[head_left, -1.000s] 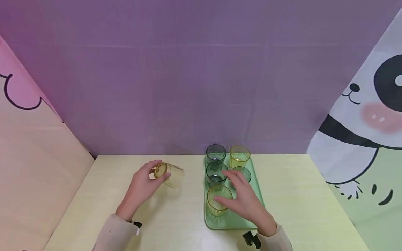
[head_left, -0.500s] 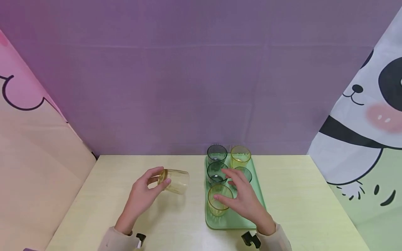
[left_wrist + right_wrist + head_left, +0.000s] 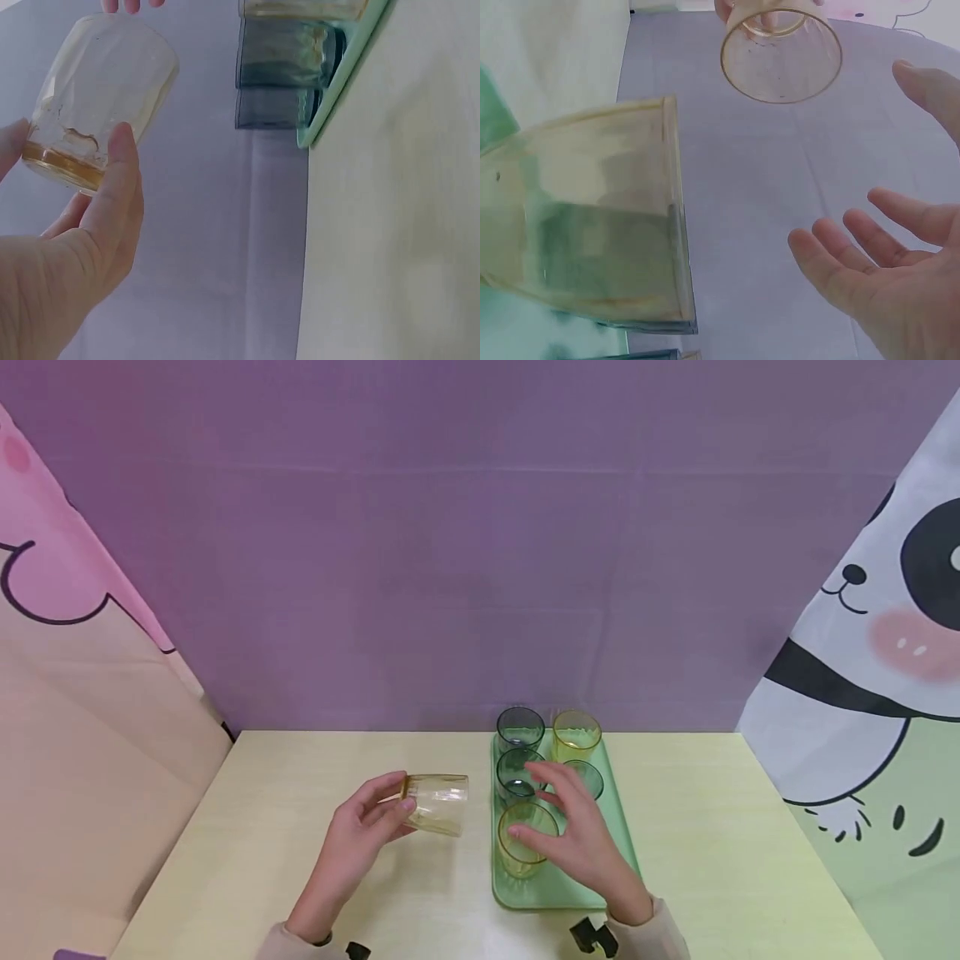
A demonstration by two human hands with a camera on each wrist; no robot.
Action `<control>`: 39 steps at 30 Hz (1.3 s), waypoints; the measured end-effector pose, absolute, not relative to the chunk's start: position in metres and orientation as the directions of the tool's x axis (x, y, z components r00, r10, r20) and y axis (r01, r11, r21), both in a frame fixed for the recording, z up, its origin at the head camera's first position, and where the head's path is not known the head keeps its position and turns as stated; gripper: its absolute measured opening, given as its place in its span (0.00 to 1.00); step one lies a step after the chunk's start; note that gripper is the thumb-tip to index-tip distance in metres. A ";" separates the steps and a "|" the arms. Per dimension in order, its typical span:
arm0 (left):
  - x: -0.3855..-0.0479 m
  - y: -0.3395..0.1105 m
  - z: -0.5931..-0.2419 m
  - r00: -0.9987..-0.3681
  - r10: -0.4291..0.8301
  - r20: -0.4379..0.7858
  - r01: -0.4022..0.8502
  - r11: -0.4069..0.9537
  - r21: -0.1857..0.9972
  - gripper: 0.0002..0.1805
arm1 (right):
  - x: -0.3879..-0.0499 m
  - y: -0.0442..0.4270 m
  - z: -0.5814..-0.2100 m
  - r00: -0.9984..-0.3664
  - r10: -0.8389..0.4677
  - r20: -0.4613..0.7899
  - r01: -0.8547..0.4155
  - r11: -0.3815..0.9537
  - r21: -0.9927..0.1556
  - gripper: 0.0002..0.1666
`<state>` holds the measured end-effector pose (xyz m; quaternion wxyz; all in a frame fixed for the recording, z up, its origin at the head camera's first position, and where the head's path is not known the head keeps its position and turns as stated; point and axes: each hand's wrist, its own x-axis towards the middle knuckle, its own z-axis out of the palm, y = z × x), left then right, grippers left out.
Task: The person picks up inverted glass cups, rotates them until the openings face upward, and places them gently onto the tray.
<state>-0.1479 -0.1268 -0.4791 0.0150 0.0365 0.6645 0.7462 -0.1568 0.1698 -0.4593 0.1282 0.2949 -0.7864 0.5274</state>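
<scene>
My left hand (image 3: 360, 839) grips a pale amber glass (image 3: 438, 808) near its base, above the table. The glass lies sideways in the air, its mouth toward the right. In the left wrist view, thumb and fingers sit around the thicker amber base of that glass (image 3: 105, 86). My right hand (image 3: 588, 843) hovers over a light green tray (image 3: 558, 893) with fingers spread and relaxed, holding nothing. Just below it stands a yellow glass (image 3: 517, 864) at the tray's front left. The right wrist view shows a gap between the right hand (image 3: 907, 277) and that yellow glass (image 3: 592, 202).
Upright on the tray are also two dark glasses (image 3: 517, 777) along the left, a yellow glass (image 3: 576, 743) at the back right, and a green glass (image 3: 588, 778) partly behind my right hand. A purple cloth (image 3: 450, 568) hangs behind the pale table (image 3: 720, 843).
My left hand has moved to the right and slightly nearer me, turning the amber glass so that its side now faces me. The right hand has stayed almost still.
</scene>
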 end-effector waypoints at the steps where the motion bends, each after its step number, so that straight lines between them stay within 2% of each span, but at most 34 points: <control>1: -0.147 -0.125 -0.480 -0.997 0.071 0.032 0.022 -0.134 0.991 0.28 | -0.156 0.169 -0.459 -0.792 -0.327 0.515 -0.600 0.265 -0.755 0.43; 9: -0.141 -0.115 -0.483 -0.998 0.055 0.023 0.010 -0.222 0.975 0.26 | -0.154 0.163 -0.457 -0.779 -0.334 0.530 -0.608 0.200 -0.768 0.44; 19: -0.134 -0.095 -0.479 -0.997 0.073 0.033 0.004 -0.368 0.930 0.24 | -0.153 0.152 -0.460 -0.735 -0.367 0.570 -0.621 0.027 -0.784 0.48; 25: -0.133 -0.086 -0.482 -0.994 0.099 0.046 -0.002 -0.441 0.897 0.22 | -0.151 0.146 -0.460 -0.739 -0.383 0.555 -0.601 0.001 -0.799 0.48; 39: -0.131 -0.079 -0.483 -0.992 0.124 0.037 -0.027 -0.479 0.878 0.24 | -0.148 0.137 -0.458 -0.744 -0.380 0.549 -0.597 0.010 -0.802 0.50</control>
